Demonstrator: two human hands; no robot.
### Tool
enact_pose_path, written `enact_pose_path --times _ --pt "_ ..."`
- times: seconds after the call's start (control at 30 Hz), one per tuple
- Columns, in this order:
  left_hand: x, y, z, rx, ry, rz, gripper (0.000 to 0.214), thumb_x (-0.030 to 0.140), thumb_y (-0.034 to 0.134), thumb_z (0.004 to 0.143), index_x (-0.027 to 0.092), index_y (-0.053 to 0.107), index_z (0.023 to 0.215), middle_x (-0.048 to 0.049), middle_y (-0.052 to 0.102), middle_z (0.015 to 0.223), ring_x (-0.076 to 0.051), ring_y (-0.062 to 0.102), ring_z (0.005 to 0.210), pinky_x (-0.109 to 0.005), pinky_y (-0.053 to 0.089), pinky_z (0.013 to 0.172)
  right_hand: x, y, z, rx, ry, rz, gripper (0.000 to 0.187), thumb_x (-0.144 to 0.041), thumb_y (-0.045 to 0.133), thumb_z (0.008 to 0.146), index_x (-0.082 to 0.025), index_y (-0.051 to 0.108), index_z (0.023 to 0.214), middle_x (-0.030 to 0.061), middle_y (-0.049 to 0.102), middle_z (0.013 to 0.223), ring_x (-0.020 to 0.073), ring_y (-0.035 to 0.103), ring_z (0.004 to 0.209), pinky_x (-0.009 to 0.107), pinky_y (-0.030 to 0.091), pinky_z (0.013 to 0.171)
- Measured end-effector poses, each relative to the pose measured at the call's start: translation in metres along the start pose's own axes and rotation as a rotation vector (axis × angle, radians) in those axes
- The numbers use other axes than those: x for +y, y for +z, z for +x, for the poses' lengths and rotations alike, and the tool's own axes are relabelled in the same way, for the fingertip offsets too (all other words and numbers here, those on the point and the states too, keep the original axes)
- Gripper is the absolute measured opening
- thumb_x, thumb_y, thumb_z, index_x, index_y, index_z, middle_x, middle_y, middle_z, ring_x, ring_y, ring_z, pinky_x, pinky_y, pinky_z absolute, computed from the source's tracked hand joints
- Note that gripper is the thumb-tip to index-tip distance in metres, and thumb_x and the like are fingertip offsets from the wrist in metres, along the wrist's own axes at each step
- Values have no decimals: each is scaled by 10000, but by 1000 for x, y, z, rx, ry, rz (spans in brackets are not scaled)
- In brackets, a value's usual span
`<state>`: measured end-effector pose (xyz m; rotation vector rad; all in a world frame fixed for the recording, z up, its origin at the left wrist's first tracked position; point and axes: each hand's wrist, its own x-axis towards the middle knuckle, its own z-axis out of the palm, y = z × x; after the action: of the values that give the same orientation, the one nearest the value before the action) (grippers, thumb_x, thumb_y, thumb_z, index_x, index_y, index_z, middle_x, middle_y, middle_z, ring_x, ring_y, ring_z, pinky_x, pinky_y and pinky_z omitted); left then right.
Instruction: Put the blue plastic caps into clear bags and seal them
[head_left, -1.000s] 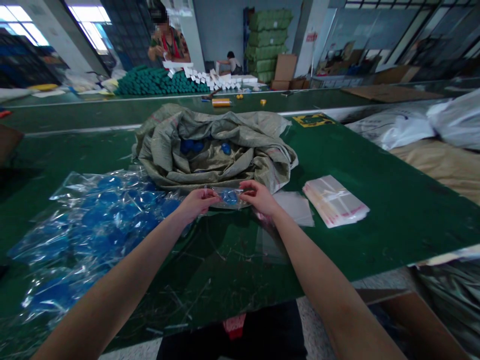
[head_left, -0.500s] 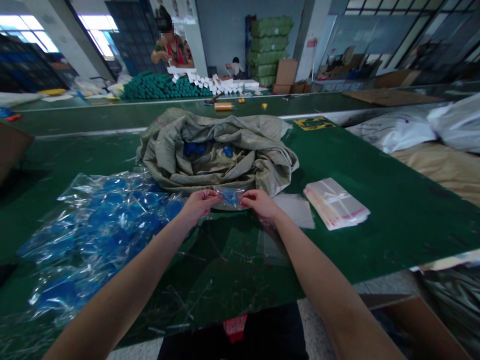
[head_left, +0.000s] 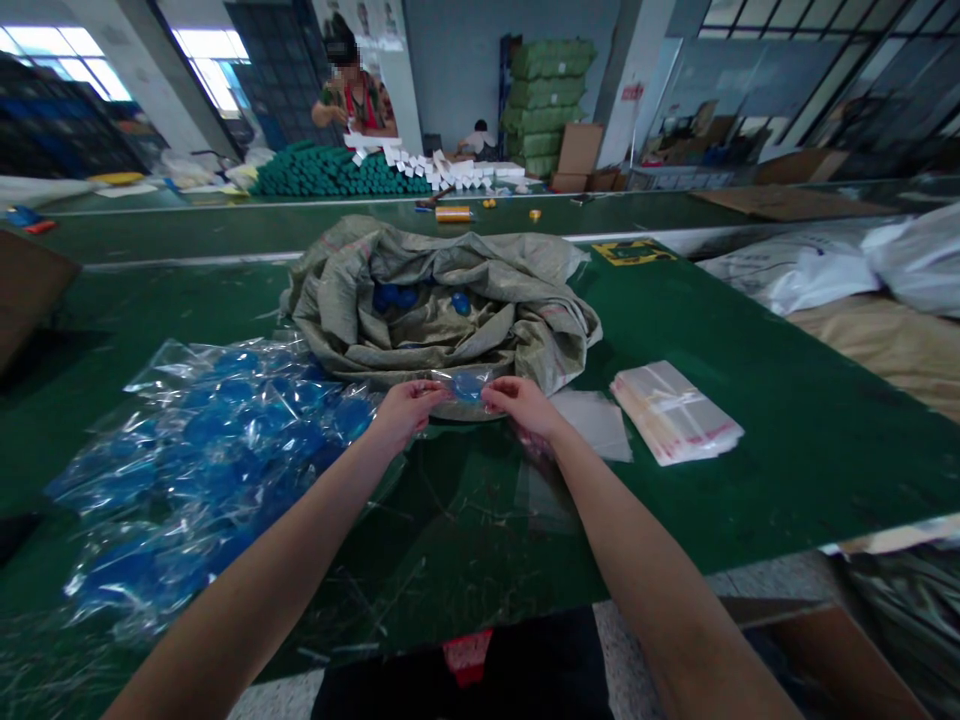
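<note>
Between my two hands is a clear plastic bag (head_left: 468,386) with a blue item inside, held just in front of the woven sack. My left hand (head_left: 409,410) pinches its left side, and my right hand (head_left: 523,405) pinches its right side. The grey-green sack (head_left: 337,300) lies with its mouth open, and a few blue round items (head_left: 460,303) show within. To my left spreads a heap of bagged blue items (head_left: 217,440). Loose flat clear bags (head_left: 592,424) lie beneath and beside my right forearm.
A tied stack of clear bags (head_left: 675,412) lies on the green table (head_left: 810,440) at right. A cardboard box (head_left: 30,295) stands at the left edge. Across the conveyor, a person (head_left: 356,105) works behind green rolls (head_left: 337,170). White sacks (head_left: 810,268) lie at far right.
The blue item in the bag appears flatter and turned a little between my hands. Both hands keep their pinch. The whole view has shifted slightly.
</note>
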<state>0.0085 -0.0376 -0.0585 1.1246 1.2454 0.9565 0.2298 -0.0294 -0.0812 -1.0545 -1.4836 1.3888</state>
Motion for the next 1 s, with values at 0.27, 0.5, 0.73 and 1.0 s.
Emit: enact_pose_path --times 0.27,0.5,0.73,1.0 --pt "2 -1 -1 -49 21 -23 420 402 816 611 139 634 883 33 595 619 -6 288 347 -180 187 341 2 -4 1 9 43 80 296 -388 801 657 -151 690 795 -2 685 682 116 625 646 268 522 686" --pt "1 0 -2 -62 25 -84 432 394 830 603 126 642 884 39 579 610 -1 285 349 -179 186 337 4 -3 3 14 79 165 325 -374 842 598 -153 691 782 -8 693 699 108 637 646 257 530 691" --pt "-1 1 0 -41 22 -144 422 373 837 590 125 636 866 64 521 544 -5 274 351 -177 194 337 -5 -3 -3 33 112 268 330 -310 862 571 -162 716 828 11 718 774 126 654 699 269 550 733" --pt "0 1 0 -34 24 -182 420 343 843 582 113 640 869 57 534 560 1 273 357 -163 204 331 -4 -5 -3 -5 111 307 263 -281 834 621 -166 712 823 26 720 828 118 658 710 298 563 792"
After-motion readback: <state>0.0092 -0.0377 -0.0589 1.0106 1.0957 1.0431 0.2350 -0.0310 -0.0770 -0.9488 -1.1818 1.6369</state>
